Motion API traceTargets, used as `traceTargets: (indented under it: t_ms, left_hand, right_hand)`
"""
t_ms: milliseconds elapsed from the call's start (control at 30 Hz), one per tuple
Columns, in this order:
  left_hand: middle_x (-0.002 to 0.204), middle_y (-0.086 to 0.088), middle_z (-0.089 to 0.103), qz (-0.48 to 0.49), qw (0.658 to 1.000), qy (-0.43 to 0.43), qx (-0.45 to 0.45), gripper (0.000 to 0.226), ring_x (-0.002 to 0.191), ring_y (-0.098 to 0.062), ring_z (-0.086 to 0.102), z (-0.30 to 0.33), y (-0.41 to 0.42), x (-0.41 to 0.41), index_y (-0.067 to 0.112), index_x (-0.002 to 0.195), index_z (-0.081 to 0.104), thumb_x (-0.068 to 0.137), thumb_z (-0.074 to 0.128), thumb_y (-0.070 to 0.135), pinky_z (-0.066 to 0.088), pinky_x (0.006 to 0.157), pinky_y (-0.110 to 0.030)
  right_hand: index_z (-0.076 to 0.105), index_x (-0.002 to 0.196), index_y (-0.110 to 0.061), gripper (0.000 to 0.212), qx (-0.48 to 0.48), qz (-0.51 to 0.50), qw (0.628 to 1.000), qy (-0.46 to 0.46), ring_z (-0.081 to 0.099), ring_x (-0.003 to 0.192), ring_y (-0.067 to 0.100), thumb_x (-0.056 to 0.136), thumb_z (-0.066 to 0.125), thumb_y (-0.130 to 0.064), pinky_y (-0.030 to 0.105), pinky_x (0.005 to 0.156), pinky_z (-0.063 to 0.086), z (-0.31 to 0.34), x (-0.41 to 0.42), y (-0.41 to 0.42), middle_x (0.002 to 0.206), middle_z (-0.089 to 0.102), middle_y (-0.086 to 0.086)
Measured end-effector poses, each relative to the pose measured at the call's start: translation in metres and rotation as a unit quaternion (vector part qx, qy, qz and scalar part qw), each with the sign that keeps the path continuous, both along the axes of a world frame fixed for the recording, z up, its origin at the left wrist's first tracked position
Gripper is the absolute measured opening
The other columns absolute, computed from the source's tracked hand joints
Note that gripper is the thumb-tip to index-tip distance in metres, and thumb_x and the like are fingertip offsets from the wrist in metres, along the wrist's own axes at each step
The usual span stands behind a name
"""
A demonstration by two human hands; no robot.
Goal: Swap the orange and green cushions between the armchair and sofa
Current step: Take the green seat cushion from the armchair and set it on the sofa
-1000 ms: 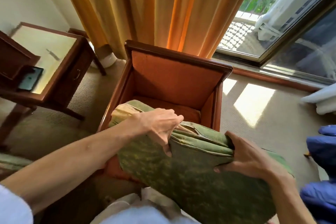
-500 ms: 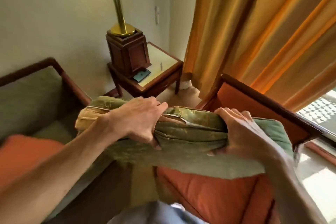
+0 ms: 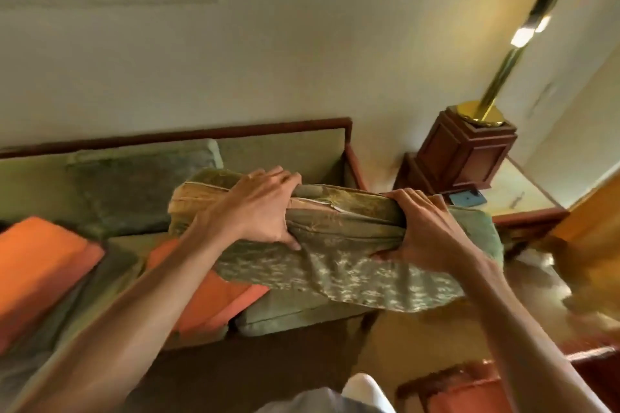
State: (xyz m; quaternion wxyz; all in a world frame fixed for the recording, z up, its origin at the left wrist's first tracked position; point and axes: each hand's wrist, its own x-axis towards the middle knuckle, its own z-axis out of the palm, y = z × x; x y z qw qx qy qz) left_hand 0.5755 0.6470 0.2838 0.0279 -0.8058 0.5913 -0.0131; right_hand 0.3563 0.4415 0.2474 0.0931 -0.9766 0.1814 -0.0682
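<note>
I hold a green patterned cushion (image 3: 339,275) in the air by its top edge, over the right end of the green sofa (image 3: 302,151). My left hand (image 3: 261,211) grips it left of the middle, and my right hand (image 3: 426,231) grips it further right. One orange cushion (image 3: 214,298) lies on the sofa seat under my left forearm. A second orange cushion (image 3: 37,265) lies at the far left. A corner of the orange armchair (image 3: 459,392) shows at the bottom right.
A green back cushion (image 3: 134,188) leans on the sofa back. Right of the sofa stands a wooden side table (image 3: 516,198) with a brass lamp (image 3: 503,77) on a wooden base and a phone (image 3: 466,198). An orange curtain (image 3: 593,214) hangs at the right edge.
My view has swung left from the armchair to the sofa. Both hands have kept their grip and carried the green cushion over the sofa's right end.
</note>
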Motion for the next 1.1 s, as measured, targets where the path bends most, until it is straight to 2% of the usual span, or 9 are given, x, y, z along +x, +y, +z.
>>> traceTargets:
  t_ms: [167, 333, 500, 567, 700, 800, 900, 1000, 1100]
  left_hand:
    - [0.129, -0.001, 0.057, 0.133, 0.991, 0.007, -0.007, 0.115, 0.116, -0.021, 0.052, -0.03, 0.064, 0.097, 0.019, 0.132, 0.044, 0.044, 0.076, 0.085, 0.043, 0.1, -0.039]
    - [0.128, 0.002, 0.057, 0.276, 0.957, 0.086, -0.028, 0.114, 0.118, -0.021, 0.048, -0.075, 0.111, 0.18, 0.023, 0.134, 0.045, 0.04, 0.085, 0.074, 0.042, 0.097, -0.038]
    - [0.151, -0.002, 0.039, 0.396, 0.902, 0.173, 0.005, 0.117, 0.141, -0.024, 0.032, -0.178, 0.145, 0.218, 0.021, 0.153, 0.025, 0.058, 0.085, 0.052, 0.022, 0.118, -0.038]
    - [0.152, -0.003, 0.034, 0.41, 0.902, 0.134, -0.027, 0.115, 0.144, -0.025, 0.025, -0.204, 0.156, 0.226, 0.019, 0.153, 0.022, 0.058, 0.08, 0.049, 0.008, 0.123, -0.042]
    - [0.15, 0.001, 0.03, 0.378, 0.915, 0.139, -0.031, 0.113, 0.144, -0.022, 0.021, -0.207, 0.154, 0.244, 0.023, 0.15, 0.022, 0.055, 0.08, 0.046, 0.003, 0.124, -0.041]
    - [0.148, 0.003, 0.032, 0.373, 0.914, 0.149, -0.054, 0.111, 0.141, -0.019, 0.023, -0.204, 0.141, 0.258, 0.025, 0.148, 0.023, 0.054, 0.081, 0.036, 0.004, 0.124, -0.04]
    - [0.147, 0.004, 0.033, 0.36, 0.919, 0.153, -0.05, 0.112, 0.141, -0.019, 0.024, -0.205, 0.138, 0.268, 0.026, 0.148, 0.023, 0.052, 0.082, 0.034, 0.005, 0.124, -0.04]
    - [0.148, 0.003, 0.034, 0.352, 0.922, 0.153, -0.044, 0.113, 0.141, -0.019, 0.024, -0.209, 0.143, 0.277, 0.025, 0.148, 0.023, 0.052, 0.082, 0.037, 0.008, 0.123, -0.041]
    - [0.151, 0.002, 0.032, 0.354, 0.922, 0.15, -0.04, 0.116, 0.143, -0.02, 0.022, -0.212, 0.149, 0.273, 0.024, 0.15, 0.021, 0.054, 0.083, 0.042, 0.006, 0.123, -0.041]
  right_hand:
    - [0.038, 0.136, -0.023, 0.11, 0.0, 0.098, 0.995, -0.01, 0.046, 0.121, 0.021, 0.05, 0.075, -0.079, 0.045, 0.106, 0.033, -0.026, 0.143, 0.022, 0.128, 0.052, -0.005]
    - [0.036, 0.135, -0.027, 0.106, 0.029, 0.167, 0.985, 0.003, 0.045, 0.124, 0.021, 0.05, 0.077, -0.077, 0.041, 0.109, 0.031, -0.073, 0.276, 0.048, 0.132, 0.052, -0.004]
    - [0.02, 0.153, -0.02, 0.116, 0.064, 0.202, 0.973, 0.089, 0.017, 0.149, 0.02, 0.063, 0.075, -0.068, 0.039, 0.122, 0.002, -0.172, 0.35, 0.08, 0.158, 0.03, 0.002]
    - [0.016, 0.155, -0.016, 0.117, 0.04, 0.198, 0.977, 0.072, 0.01, 0.151, 0.022, 0.066, 0.072, -0.067, 0.041, 0.122, -0.005, -0.185, 0.364, 0.087, 0.161, 0.023, 0.004]
    - [0.003, 0.157, -0.019, 0.124, 0.028, 0.2, 0.972, 0.122, -0.004, 0.152, 0.022, 0.067, 0.077, -0.061, 0.042, 0.122, -0.008, -0.175, 0.37, 0.062, 0.164, 0.01, 0.002]
    - [-0.007, 0.157, -0.024, 0.127, 0.005, 0.114, 0.981, 0.155, -0.015, 0.151, 0.021, 0.067, 0.079, -0.049, 0.05, 0.122, -0.003, -0.174, 0.358, 0.027, 0.166, -0.003, 0.001]
    - [-0.006, 0.156, -0.031, 0.117, 0.028, 0.07, 0.978, 0.195, -0.017, 0.15, 0.018, 0.072, 0.076, -0.025, 0.054, 0.12, 0.017, -0.165, 0.347, 0.005, 0.165, -0.008, -0.004]
    - [0.003, 0.154, -0.028, 0.121, 0.041, 0.083, 0.974, 0.205, 0.002, 0.148, 0.025, 0.063, 0.082, -0.022, 0.048, 0.114, 0.034, -0.158, 0.354, 0.005, 0.16, 0.011, 0.001]
    - [0.01, 0.153, -0.019, 0.126, 0.043, 0.083, 0.978, 0.187, 0.014, 0.144, 0.026, 0.056, 0.09, -0.028, 0.042, 0.109, 0.041, -0.157, 0.364, 0.008, 0.155, 0.022, 0.003]
